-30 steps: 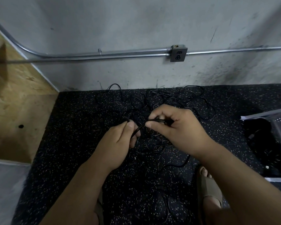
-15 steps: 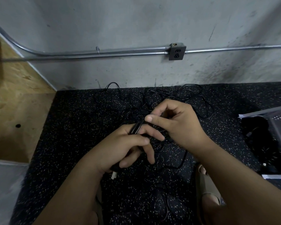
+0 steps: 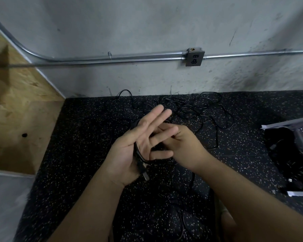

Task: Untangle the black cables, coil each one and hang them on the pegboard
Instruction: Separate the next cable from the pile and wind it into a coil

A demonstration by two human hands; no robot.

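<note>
Two hands meet over the speckled floor [image 3: 86,137], the left hand [image 3: 128,152] flat-fingered with a black USB cable [image 3: 137,151] across its palm, the right hand [image 3: 184,144] with its grip unclear.

Thin black cables [image 3: 202,109] lie tangled at the far side. One cable [image 3: 136,150] loops round the left hand [image 3: 123,154], its plug [image 3: 144,172] dangling by the wrist.

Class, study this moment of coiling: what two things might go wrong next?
1. The cable lies loose across the flat left hand, fingers straight, so its loop and plug may slip off.
2. If it runs into the tangled pile behind, pulling could tighten knots.
</note>
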